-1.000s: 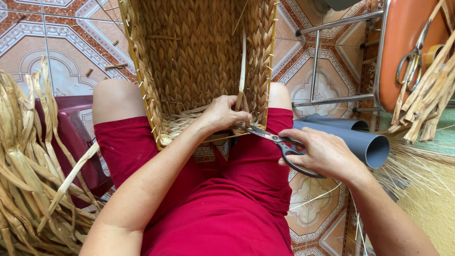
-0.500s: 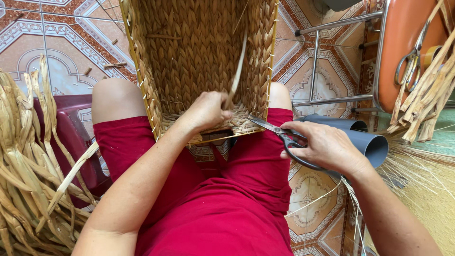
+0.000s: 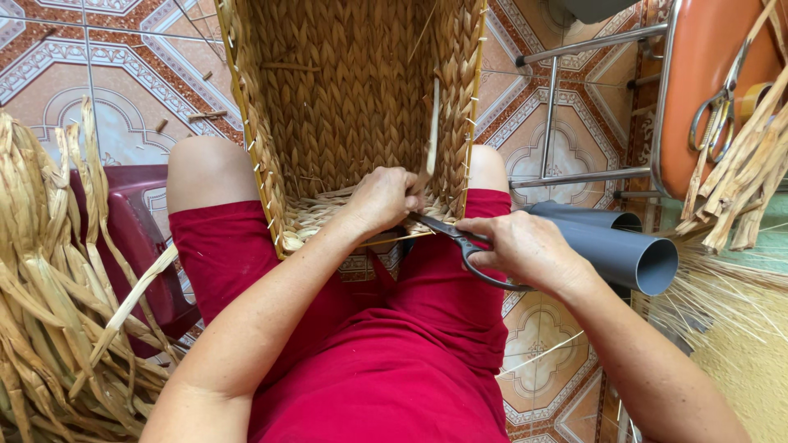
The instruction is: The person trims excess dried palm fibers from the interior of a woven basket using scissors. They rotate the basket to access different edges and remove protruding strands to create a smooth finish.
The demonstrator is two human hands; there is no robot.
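A tall woven straw basket lies tilted across my knees, its opening facing me. My left hand rests inside the near rim, pinching a loose upright straw strand by its base. My right hand grips black-handled scissors, whose blades point left toward the foot of that strand, just under my left fingers. Red shorts cover my lap below the basket.
A heap of dried straw strips lies at my left beside a dark red stool. Grey plastic pipes lie by my right thigh. At right stand an orange metal-legged chair, another pair of scissors and more straw.
My right hand has brought the scissors left, closer to the basket rim and my left hand. The loose strand now stands more upright in my left fingers.
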